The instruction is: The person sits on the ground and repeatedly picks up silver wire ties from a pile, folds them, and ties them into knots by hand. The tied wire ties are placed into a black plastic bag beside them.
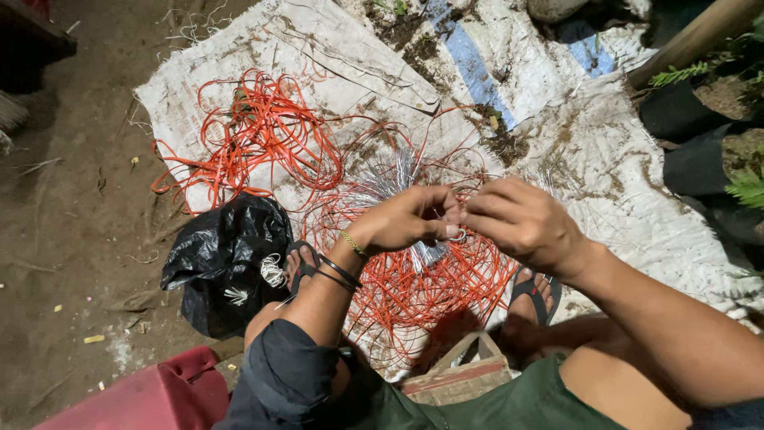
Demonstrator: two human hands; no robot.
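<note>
My left hand (406, 219) and my right hand (521, 223) meet at the middle of the view, fingertips together, pinching a small silver wire loop (458, 233). Below the hands lies a bundle of thin silver wires (394, 179) fanned over a round tangle of orange strips (414, 287). A second loose tangle of orange strips (259, 131) lies further left on the white woven sheet (629, 199). My left wrist wears dark bands and a thin gold bracelet.
A crumpled black plastic bag (227, 259) sits by my left sandalled foot (301, 263). My right foot (535, 293) rests on the sheet. A red plastic object (151, 394) is at bottom left, a small wooden box (461, 374) between my legs, potted plants (716, 143) at right.
</note>
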